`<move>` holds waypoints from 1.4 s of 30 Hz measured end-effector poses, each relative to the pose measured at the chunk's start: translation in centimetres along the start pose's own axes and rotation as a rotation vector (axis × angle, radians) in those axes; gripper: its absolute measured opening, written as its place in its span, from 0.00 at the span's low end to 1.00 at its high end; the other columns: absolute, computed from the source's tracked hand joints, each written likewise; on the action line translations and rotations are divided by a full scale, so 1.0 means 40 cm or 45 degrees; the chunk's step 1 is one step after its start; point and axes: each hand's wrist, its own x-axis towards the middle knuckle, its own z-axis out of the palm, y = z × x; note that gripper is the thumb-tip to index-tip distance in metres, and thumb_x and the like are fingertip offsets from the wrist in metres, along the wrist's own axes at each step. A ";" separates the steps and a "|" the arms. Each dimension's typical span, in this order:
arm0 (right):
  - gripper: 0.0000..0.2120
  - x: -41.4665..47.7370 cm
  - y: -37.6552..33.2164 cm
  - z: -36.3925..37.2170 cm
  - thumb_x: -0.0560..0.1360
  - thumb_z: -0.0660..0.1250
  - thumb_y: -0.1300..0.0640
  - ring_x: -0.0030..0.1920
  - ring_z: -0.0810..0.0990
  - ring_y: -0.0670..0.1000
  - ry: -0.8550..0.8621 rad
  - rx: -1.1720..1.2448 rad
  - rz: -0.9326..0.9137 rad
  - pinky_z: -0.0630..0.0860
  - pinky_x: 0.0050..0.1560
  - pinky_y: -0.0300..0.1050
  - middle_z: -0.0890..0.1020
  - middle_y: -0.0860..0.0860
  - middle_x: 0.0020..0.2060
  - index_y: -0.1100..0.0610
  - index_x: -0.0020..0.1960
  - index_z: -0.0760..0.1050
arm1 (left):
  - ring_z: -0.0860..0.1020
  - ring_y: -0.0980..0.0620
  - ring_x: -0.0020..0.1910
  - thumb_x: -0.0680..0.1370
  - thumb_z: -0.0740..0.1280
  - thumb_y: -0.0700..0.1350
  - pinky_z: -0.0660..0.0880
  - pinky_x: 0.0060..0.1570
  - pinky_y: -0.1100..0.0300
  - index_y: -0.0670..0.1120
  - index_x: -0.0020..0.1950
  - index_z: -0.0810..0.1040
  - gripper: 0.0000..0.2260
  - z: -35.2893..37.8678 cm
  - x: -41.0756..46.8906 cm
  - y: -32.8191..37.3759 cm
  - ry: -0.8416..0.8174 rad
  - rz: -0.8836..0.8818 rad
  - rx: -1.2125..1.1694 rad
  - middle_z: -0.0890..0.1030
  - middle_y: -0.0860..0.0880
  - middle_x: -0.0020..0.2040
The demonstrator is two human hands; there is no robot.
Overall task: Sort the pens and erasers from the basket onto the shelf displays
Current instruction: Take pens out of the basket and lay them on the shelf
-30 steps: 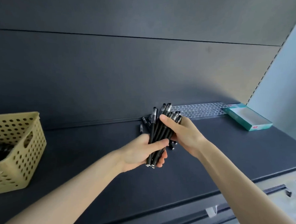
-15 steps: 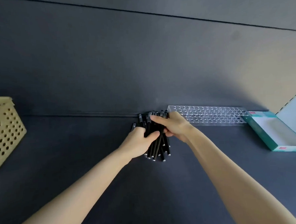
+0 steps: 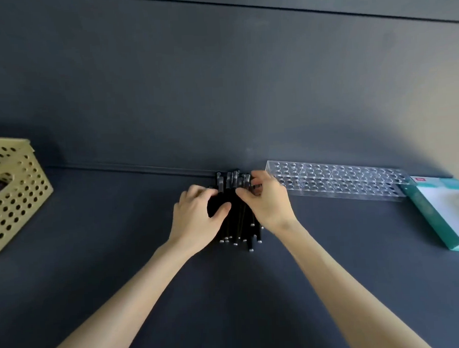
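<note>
Now, both forearms were seen stretched forward over the dark shelf (image 3: 116, 265), brought in from 7 and 5 o'clock to meet at a bundle of black pens (image 3: 239, 222) close to the back panel (image 3: 219, 94).

The left hand (image 3: 196, 218) was set against the bundle's 9 o'clock side, wrist straight. Its thumb was laid across the barrels and its fingers were curled over the top, so the pens were gripped. The right hand (image 3: 271, 202) was placed at the bundle's 2 o'clock side, wrist bent slightly inward. Its thumb was pressed onto the barrels and its fingers were curled round the cap ends, so the pens were clasped there too.

The pens were pointed caps toward 12 o'clock, with silver tips fanned out unevenly at 6 o'clock below the hands. Whether the bundle was rested on the shelf or held just above it could not be told.

A clear rack (image 3: 340, 181) full of round holes was seen at 3 o'clock, just beside the right hand along the back panel. A teal box (image 3: 438, 216) was touched against its far end. A perforated yellow basket (image 3: 17, 206) was parked well apart at 9 o'clock, with something dark glimpsed through its handle slot.
</note>
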 end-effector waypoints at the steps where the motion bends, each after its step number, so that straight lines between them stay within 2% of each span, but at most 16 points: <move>1: 0.22 -0.015 0.009 0.010 0.75 0.66 0.51 0.60 0.71 0.55 0.013 -0.079 -0.058 0.67 0.57 0.41 0.75 0.53 0.59 0.58 0.67 0.69 | 0.68 0.48 0.66 0.78 0.63 0.55 0.62 0.64 0.54 0.47 0.69 0.71 0.22 0.006 -0.005 -0.008 -0.011 0.035 -0.052 0.70 0.51 0.67; 3: 0.23 -0.039 0.024 0.031 0.78 0.62 0.50 0.67 0.64 0.55 0.002 -0.188 -0.132 0.62 0.65 0.45 0.71 0.51 0.67 0.56 0.70 0.67 | 0.61 0.50 0.73 0.79 0.61 0.53 0.59 0.70 0.53 0.48 0.75 0.62 0.26 0.017 -0.013 -0.021 -0.064 0.086 -0.125 0.62 0.52 0.74; 6: 0.24 -0.056 0.043 0.056 0.80 0.56 0.48 0.74 0.55 0.52 -0.034 -0.293 -0.160 0.55 0.69 0.48 0.63 0.49 0.73 0.54 0.74 0.60 | 0.51 0.53 0.77 0.81 0.55 0.54 0.51 0.73 0.56 0.48 0.78 0.53 0.27 0.028 -0.014 -0.038 -0.182 0.139 -0.023 0.54 0.50 0.78; 9: 0.24 -0.062 0.053 0.070 0.81 0.53 0.48 0.75 0.50 0.50 -0.058 -0.363 -0.182 0.53 0.71 0.48 0.59 0.49 0.75 0.53 0.75 0.57 | 0.49 0.53 0.77 0.82 0.51 0.55 0.48 0.74 0.57 0.46 0.78 0.50 0.27 0.028 0.000 -0.051 -0.240 0.146 0.178 0.52 0.49 0.78; 13: 0.23 -0.063 0.052 0.072 0.81 0.53 0.48 0.75 0.50 0.50 -0.069 -0.400 -0.189 0.53 0.71 0.49 0.59 0.49 0.75 0.53 0.74 0.59 | 0.49 0.52 0.77 0.83 0.49 0.55 0.46 0.74 0.55 0.45 0.78 0.49 0.26 0.019 0.011 -0.059 -0.230 0.097 0.283 0.52 0.48 0.78; 18: 0.21 -0.066 0.039 0.053 0.81 0.55 0.50 0.74 0.54 0.52 -0.061 -0.354 -0.193 0.53 0.70 0.47 0.61 0.51 0.74 0.56 0.71 0.65 | 0.53 0.51 0.77 0.82 0.52 0.55 0.48 0.74 0.52 0.46 0.76 0.58 0.25 0.001 -0.009 -0.046 -0.179 0.074 0.241 0.58 0.48 0.77; 21: 0.17 -0.075 0.027 0.035 0.80 0.57 0.52 0.71 0.60 0.54 -0.037 -0.349 -0.223 0.58 0.68 0.47 0.65 0.51 0.72 0.57 0.67 0.70 | 0.64 0.49 0.71 0.81 0.57 0.53 0.59 0.69 0.53 0.46 0.71 0.67 0.21 -0.025 -0.021 -0.037 -0.096 0.091 0.199 0.67 0.49 0.72; 24: 0.13 -0.078 0.000 0.018 0.79 0.59 0.54 0.62 0.69 0.55 0.009 -0.324 -0.269 0.69 0.59 0.47 0.74 0.50 0.63 0.58 0.61 0.74 | 0.72 0.50 0.61 0.81 0.59 0.51 0.70 0.57 0.55 0.47 0.65 0.73 0.15 -0.065 -0.033 -0.028 -0.028 0.118 0.146 0.74 0.51 0.63; 27: 0.11 -0.084 -0.049 0.005 0.78 0.60 0.55 0.56 0.72 0.54 0.082 -0.260 -0.312 0.72 0.51 0.47 0.77 0.50 0.55 0.58 0.57 0.76 | 0.77 0.49 0.54 0.80 0.61 0.50 0.74 0.52 0.51 0.47 0.59 0.77 0.12 -0.115 -0.044 -0.026 0.057 0.161 0.123 0.78 0.52 0.55; 32: 0.09 -0.115 -0.168 0.014 0.77 0.62 0.57 0.50 0.76 0.54 0.181 -0.150 -0.436 0.74 0.50 0.49 0.80 0.51 0.50 0.58 0.53 0.78 | 0.80 0.50 0.47 0.79 0.64 0.47 0.77 0.46 0.49 0.47 0.53 0.79 0.08 -0.246 -0.082 -0.061 0.272 0.249 0.029 0.81 0.53 0.48; 35: 0.08 -0.152 -0.260 0.053 0.77 0.63 0.57 0.50 0.77 0.52 0.201 -0.119 -0.529 0.74 0.50 0.49 0.80 0.50 0.49 0.58 0.53 0.78 | 0.80 0.51 0.45 0.78 0.62 0.49 0.77 0.42 0.51 0.46 0.52 0.79 0.10 -0.348 -0.123 -0.115 0.414 0.308 0.024 0.81 0.53 0.46; 37: 0.09 -0.184 -0.327 0.099 0.77 0.62 0.57 0.46 0.76 0.50 0.187 -0.097 -0.587 0.74 0.49 0.49 0.80 0.50 0.48 0.58 0.54 0.77 | 0.80 0.53 0.44 0.77 0.62 0.49 0.77 0.40 0.54 0.45 0.52 0.80 0.11 -0.415 -0.157 -0.166 0.488 0.337 0.030 0.81 0.53 0.45; 39: 0.10 -0.219 -0.395 0.163 0.78 0.62 0.56 0.45 0.75 0.49 0.165 -0.087 -0.632 0.75 0.47 0.50 0.80 0.50 0.49 0.58 0.55 0.77 | 0.79 0.54 0.42 0.78 0.64 0.47 0.75 0.40 0.58 0.44 0.52 0.80 0.09 -0.478 -0.198 -0.234 0.525 0.330 0.036 0.81 0.52 0.46; 42: 0.10 -0.268 -0.497 0.276 0.78 0.62 0.56 0.48 0.76 0.50 0.131 -0.070 -0.644 0.75 0.48 0.48 0.79 0.48 0.51 0.57 0.57 0.76 | 0.79 0.54 0.45 0.78 0.64 0.48 0.77 0.42 0.56 0.45 0.53 0.80 0.09 -0.568 -0.256 -0.362 0.507 0.308 0.057 0.81 0.53 0.48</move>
